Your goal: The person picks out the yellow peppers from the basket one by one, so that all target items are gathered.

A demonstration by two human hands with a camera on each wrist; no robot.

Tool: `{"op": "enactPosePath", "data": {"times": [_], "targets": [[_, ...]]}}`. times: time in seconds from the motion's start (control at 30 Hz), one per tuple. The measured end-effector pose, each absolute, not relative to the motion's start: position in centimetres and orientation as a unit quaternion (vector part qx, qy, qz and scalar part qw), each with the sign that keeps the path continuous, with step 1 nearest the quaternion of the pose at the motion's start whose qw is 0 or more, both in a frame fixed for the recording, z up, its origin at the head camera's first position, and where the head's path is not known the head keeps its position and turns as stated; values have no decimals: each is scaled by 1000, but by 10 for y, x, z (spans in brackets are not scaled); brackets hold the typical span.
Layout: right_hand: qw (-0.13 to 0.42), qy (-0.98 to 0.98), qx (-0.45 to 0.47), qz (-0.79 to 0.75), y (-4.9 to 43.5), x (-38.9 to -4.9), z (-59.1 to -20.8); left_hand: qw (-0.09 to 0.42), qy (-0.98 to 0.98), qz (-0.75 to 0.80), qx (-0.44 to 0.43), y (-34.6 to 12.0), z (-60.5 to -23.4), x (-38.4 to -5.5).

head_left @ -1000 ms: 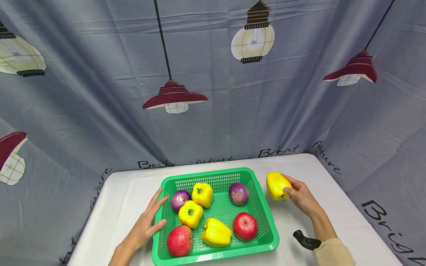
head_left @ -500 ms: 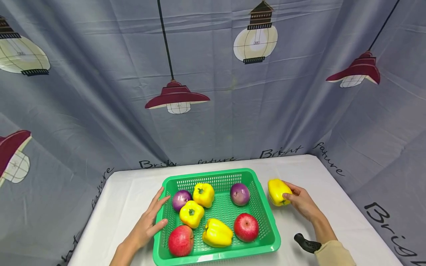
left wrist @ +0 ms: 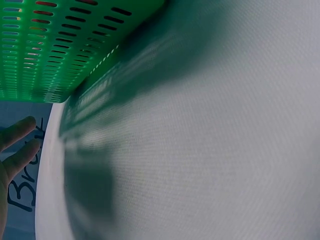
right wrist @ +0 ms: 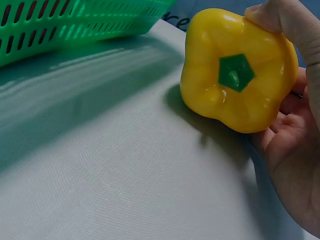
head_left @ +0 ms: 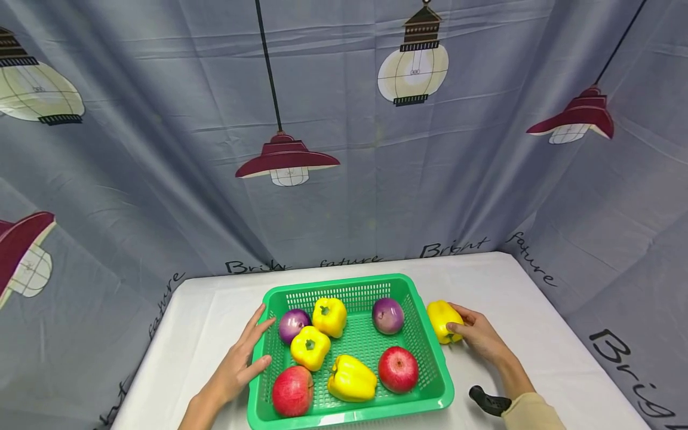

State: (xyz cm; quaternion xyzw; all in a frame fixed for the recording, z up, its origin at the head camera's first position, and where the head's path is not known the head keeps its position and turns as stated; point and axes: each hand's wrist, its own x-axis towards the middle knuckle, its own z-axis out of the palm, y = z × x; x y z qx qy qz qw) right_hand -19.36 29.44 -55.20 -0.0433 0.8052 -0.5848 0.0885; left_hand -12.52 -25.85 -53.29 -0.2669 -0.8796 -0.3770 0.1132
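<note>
My right hand (head_left: 481,337) holds a yellow bell pepper (head_left: 442,319) just outside the right side of a green plastic basket (head_left: 444,391). In the right wrist view the pepper (right wrist: 210,60) shows its green stem end, with the thumb on top and the fingers behind and below. It is close over the white tabletop, its shadow beside it. My left hand (head_left: 233,364) is at the basket's left rim, fingers extended and spread. Inside the basket lie several yellow bell peppers (head_left: 352,379), two red apples (head_left: 398,369) and two round purple vegetables (head_left: 387,315).
A white cloth (head_left: 215,298) covers the table. Behind it hangs a grey curtain (head_left: 344,227) printed with lamps and lettering. A black curved strap piece (head_left: 488,401) sticks out at my right wrist, by the beige sleeve (head_left: 532,413).
My right hand has lowered the yellow bell pepper toward the tabletop and brought it a little nearer the basket's right side. The left hand stays at the left rim.
</note>
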Motion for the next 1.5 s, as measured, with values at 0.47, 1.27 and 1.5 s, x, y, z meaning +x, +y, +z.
{"op": "enactPosePath", "data": {"times": [0.47, 1.27, 1.5], "targets": [[101, 784, -52, -611, 301, -195, -552, 115, -879, -381, -264, -257, -532, -124], [69, 785, -6, -616, 307, -184, -561, 109, -877, -387, -264, -256, -531, -123], [33, 714, -108, -691, 306, -179, -559, 114, -875, -388, -266, -256, -531, -123]]}}
